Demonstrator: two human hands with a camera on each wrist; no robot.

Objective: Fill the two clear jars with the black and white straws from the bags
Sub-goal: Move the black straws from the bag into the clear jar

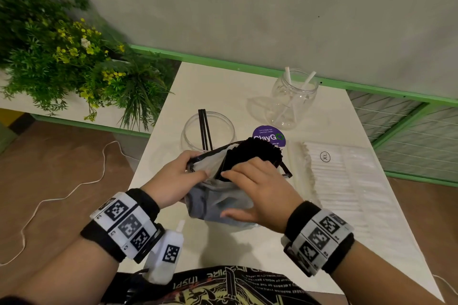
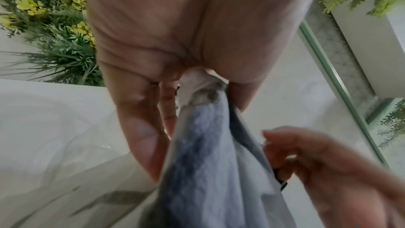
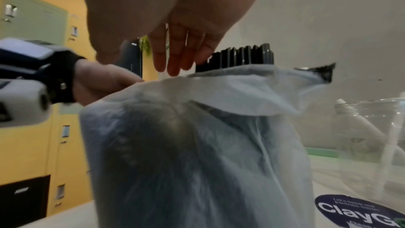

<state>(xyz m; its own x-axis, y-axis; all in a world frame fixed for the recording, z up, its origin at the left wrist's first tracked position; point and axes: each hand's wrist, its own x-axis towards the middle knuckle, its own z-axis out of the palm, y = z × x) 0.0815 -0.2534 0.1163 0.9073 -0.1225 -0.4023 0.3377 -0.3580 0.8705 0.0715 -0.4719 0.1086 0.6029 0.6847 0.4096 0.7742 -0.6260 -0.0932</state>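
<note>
Black straws (image 1: 252, 153) bag (image 1: 218, 195), left hand (image 1: 173, 181) pinching rim, right hand (image 1: 257, 188) fingers extended over straws

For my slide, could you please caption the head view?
Left hand holds the bag open; right hand reaches for black straws.

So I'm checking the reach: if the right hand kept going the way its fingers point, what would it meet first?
Probably the black straws standing out of the bag; the right hand points its fingertips just above them.

"ClayGo" sticker (image 1: 269, 135); "XL" bag (image 1: 347, 168)
</note>
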